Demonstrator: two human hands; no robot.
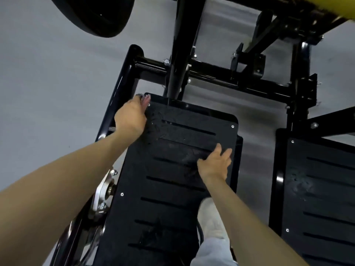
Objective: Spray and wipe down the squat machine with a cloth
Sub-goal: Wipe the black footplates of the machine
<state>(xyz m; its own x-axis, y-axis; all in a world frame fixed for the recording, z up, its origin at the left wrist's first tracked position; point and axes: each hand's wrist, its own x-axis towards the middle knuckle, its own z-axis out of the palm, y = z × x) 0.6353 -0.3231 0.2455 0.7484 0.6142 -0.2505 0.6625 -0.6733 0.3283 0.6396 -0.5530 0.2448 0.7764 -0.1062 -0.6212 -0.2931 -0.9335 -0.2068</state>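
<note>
Nearest the camera: a pale grey trouser leg (213, 252) and a white shoe (210, 217), at the near right edge of the black slotted metal foot plate (163, 189). We see both bare forearms reaching forward over this plate.

Right hand (215, 166): flat on the plate near its right side, fingers straight and spread, holding nothing that we can make out. A dull mottled patch (189, 156) lies just left of it; we cannot tell whether it is a dark cloth or a smear. A similar streaky mark (153, 235) sits lower on the plate.

Left hand (130, 120): at the plate's far left corner, fingers curled over the edge and gripping it, thumb lying along the top. The two hands are well apart.

A silver bearing bracket (104, 192) is bolted just beside the plate's left edge. A second black slotted foot plate (322, 189) stands to the right, with a gap between the two.

Beyond the plates: the glossy black tubular squat machine frame (211, 73), its crossbar running behind the plate, with an upright post (182, 45) rising from it. Grey floor (48, 93) underneath. Farthest: a black round weight disc (99, 14) top left and a blurred yellow part (338, 10) top right.
</note>
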